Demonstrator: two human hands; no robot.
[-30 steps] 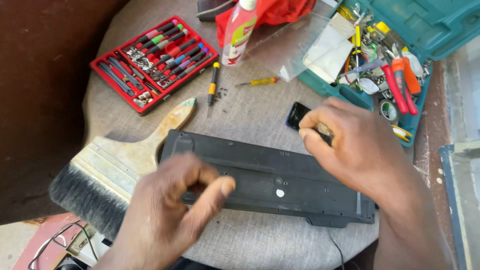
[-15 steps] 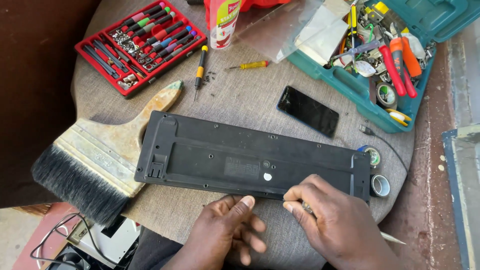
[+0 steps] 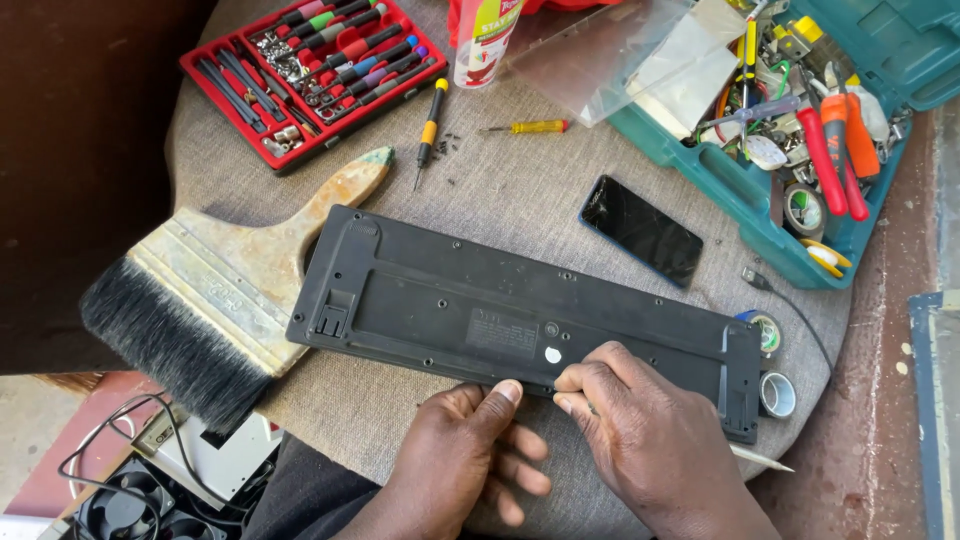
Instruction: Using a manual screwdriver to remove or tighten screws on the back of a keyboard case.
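The black keyboard (image 3: 520, 315) lay face down on the round grey table (image 3: 500, 200), between a wide paintbrush (image 3: 215, 300) and a teal toolbox (image 3: 800, 130). At its near edge, the left hand (image 3: 465, 455) pressed its thumb, fingers loosely curled and empty. The right hand (image 3: 650, 445) pinched a thin pointed tool (image 3: 760, 458) against that edge.

A wide, worn wooden paintbrush with black bristles (image 3: 215, 310) lay at the left of the grey fabric-covered worktop (image 3: 500, 200), below a red tray of screwdriver bits (image 3: 315, 75). A black smartphone (image 3: 641, 230) lay just beside a teal toolbox full of tools (image 3: 800, 130), with rolls of tape (image 3: 770, 365) near the worktop's right edge.
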